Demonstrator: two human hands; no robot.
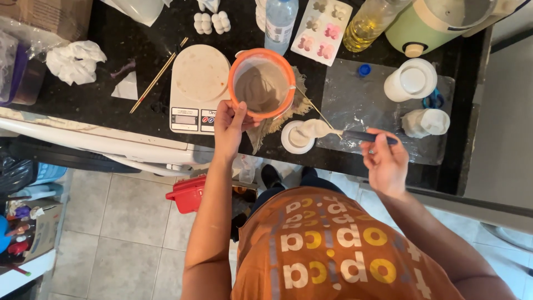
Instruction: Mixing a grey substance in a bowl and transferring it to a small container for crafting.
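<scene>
- Plaster-grey mix fills the orange bowl (262, 83), which sits tilted at the counter's near edge, just above the left hand (230, 125); its open mouth faces up and leans toward the person.
- That hand is partly closed on the bowl's near rim, thumb on one side and fingers curled on the other, steadying the tilt.
- Right hand (385, 161) is closed in a pinch around the dark handle of a spatula (355, 135); the tool's white-coated tip lies toward the left, close over a small white mould (302, 136).
- The spatula's long axis runs nearly level, left to right, handle end pointing away from the bowl and tip pointing toward the gap between the two hands.
- The white mould stands between the hands, just below and right of the bowl, on a scrap of brown cloth (272, 125).
- To work well here, I judge the left grip should stay firm so the bowl does not slide off the edge, and the spatula should stay level so the wet mix does not drip from its tip onto the counter.
- A kitchen scale (197, 89) sits just left of the bowl, touching or nearly so; I cannot tell which.
- A thin wooden stick (319, 111) lies slanted beyond the mould, above the spatula tip.
- A clear plastic sheet (361, 100) covers the counter beyond the right hand, bearing two white pots.
</scene>
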